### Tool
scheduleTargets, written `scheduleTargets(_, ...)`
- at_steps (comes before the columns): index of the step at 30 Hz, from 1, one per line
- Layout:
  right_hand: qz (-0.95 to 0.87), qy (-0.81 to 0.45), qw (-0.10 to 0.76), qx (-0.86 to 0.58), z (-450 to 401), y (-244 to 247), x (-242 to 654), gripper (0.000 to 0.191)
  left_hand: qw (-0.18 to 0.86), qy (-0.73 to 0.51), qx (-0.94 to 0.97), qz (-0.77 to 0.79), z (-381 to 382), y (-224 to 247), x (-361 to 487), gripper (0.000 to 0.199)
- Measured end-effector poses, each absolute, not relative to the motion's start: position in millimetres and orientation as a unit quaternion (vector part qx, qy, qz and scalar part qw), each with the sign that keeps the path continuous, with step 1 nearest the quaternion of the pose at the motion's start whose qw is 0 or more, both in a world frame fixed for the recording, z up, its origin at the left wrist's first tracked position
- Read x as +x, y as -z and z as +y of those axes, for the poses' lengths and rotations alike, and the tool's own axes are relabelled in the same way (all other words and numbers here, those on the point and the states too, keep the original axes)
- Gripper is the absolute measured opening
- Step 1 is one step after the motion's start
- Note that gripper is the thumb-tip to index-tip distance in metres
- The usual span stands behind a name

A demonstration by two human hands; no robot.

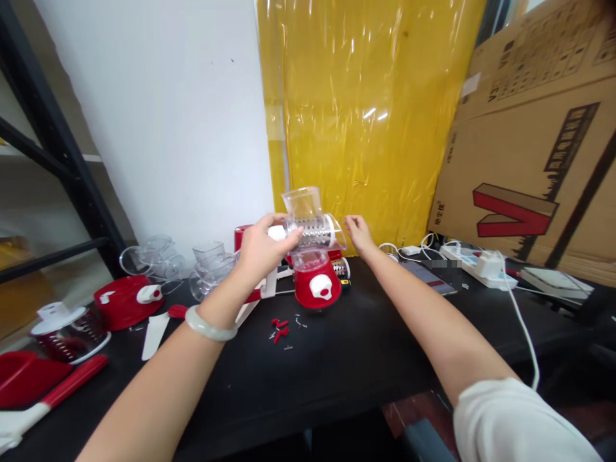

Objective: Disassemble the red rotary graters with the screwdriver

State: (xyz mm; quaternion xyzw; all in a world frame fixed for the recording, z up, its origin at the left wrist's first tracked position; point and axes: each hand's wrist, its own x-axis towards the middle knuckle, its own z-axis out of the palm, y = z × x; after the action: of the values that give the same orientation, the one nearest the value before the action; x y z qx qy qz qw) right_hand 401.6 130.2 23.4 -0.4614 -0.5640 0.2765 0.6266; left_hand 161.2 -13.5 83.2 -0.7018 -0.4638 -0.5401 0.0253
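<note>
My left hand (267,242) is wrapped round the clear plastic housing of a rotary drum grater (304,204), with its thumb across the front. Inside that housing sits a metal grating drum (315,232) with a white rim. Directly beneath is the red grater base (308,298) with a white knob (321,287); whether housing and base are joined I cannot tell. Beside the housing's right rim, the fingers of my right hand (357,232) are drawn together; what they hold, if anything, is hidden. Small red parts and screws (280,328) lie on the black table (327,378) in front.
On the left are another red base (126,301), clear housings (210,268), a drum (70,333) and a red-and-white handle (72,385). A power strip (481,266), a tablet (426,276) and cables lie right. A large carton (524,154) leans behind them.
</note>
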Motion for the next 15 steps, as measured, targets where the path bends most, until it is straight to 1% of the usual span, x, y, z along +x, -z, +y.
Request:
scheduleTargets(3,-0.591,-0.258,0.659,-0.387,90,-38,405,0.038,0.010,0.510,-0.732,-0.452,-18,-69,179,0.042)
scheduleTargets(5,-0.639,-0.235,0.675,-0.284,58,-38,409,0.043,-0.001,0.493,-0.747,-0.446,-20,-61,189,0.041)
scheduleTargets(6,-0.646,-0.232,0.678,-0.264,43,-36,411,0.044,-0.005,0.486,-0.752,-0.444,-21,-58,193,0.041)
scheduleTargets(8,-0.641,-0.238,0.678,-0.270,17,-29,415,0.041,-0.008,0.480,-0.756,-0.445,-21,-54,198,0.041)
scheduleTargets(11,-0.630,-0.313,0.643,-0.303,-5,-17,417,0.041,-0.007,0.477,-0.758,-0.446,-19,-48,201,0.041)
scheduleTargets(13,-0.615,-0.389,0.617,-0.302,-10,-11,417,0.046,-0.007,0.473,-0.762,-0.442,-17,-45,201,0.041)
scheduleTargets(15,-0.581,-0.455,0.608,-0.293,-11,-7,417,0.051,-0.008,0.467,-0.767,-0.440,-15,-42,201,0.042)
